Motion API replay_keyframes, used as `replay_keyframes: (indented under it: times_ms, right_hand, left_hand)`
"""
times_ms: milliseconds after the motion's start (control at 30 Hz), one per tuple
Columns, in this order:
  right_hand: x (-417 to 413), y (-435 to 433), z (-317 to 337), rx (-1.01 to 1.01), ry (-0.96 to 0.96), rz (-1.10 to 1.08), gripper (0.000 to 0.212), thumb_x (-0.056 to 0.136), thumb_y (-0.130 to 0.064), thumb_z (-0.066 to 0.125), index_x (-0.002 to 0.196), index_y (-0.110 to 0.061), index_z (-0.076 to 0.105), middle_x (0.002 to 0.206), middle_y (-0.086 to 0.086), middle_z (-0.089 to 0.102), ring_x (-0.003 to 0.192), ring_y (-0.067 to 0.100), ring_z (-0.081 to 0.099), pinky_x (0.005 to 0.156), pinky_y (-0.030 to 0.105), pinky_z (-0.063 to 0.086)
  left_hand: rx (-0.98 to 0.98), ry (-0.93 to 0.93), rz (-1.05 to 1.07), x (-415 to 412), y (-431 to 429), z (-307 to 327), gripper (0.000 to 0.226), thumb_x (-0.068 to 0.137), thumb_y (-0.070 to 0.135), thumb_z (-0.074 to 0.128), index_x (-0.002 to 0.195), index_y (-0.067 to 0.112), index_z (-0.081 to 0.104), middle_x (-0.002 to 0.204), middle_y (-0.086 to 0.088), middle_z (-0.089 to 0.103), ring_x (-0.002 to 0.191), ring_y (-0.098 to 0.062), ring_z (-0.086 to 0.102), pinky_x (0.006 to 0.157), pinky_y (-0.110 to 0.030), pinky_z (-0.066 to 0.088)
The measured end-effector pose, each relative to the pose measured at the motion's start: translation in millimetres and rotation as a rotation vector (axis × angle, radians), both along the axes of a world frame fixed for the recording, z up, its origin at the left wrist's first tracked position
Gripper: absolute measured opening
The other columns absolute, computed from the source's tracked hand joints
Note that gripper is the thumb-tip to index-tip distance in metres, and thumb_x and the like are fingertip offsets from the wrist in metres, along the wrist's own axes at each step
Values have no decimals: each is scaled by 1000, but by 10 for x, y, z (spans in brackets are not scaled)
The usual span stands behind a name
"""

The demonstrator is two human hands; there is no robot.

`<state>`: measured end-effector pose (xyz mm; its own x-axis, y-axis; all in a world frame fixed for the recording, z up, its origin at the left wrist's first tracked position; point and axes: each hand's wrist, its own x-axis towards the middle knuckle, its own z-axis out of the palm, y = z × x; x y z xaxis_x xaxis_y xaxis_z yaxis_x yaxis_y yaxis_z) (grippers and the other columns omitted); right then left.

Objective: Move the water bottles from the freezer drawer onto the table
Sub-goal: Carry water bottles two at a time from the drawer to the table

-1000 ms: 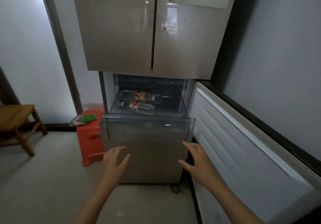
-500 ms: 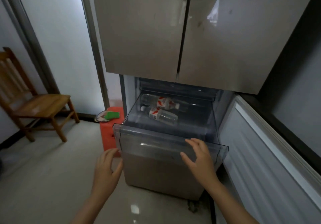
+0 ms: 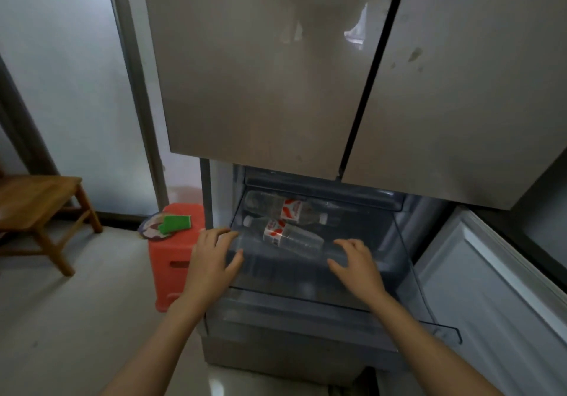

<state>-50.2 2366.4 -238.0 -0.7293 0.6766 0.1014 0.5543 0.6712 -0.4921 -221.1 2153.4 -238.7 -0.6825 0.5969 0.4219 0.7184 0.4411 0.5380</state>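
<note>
While freezer drawer (image 3: 306,276) stands pulled out, step is reach: left hand (image 3: 211,260) and right hand (image 3: 357,265) over it, grip wide, empty. Next: grasp front bottle (image 3: 283,234), then rear bottle (image 3: 283,210) behind.

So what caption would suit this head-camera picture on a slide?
Both open hands, left and right, reach into the pulled-out freezer drawer toward two water bottles lying inside.

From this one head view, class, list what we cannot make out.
- Table: outside the frame.
- Far bottle: its base blurs behind the drawer wall.
- Bottle labels: print too small.
- Chair: cut by the left edge.
- Hands, left and right: touching the drawer or hovering, unclear.
</note>
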Motion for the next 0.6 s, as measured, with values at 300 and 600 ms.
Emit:
replay_keyframes:
  times_ms: [300,600]
  right_hand:
    - [-767,546,-239,-364,15,-218,48,85,-20,61,128,-2,48,128,22,52,116,36,50,97,41,43]
    - [-1239,938,-572,-158,-142,-96,62,84,-30,62,138,-14,36,141,18,40,125,33,43,100,44,41]
  left_hand:
    - [-180,-8,-106,-70,133,-234,38,88,32,55,123,18,55,133,-3,44,126,-19,35,101,-33,30]
    - [-255,48,-117,14,133,-135,48,77,44,45,102,9,67,109,-10,63,105,-23,55,82,-40,52]
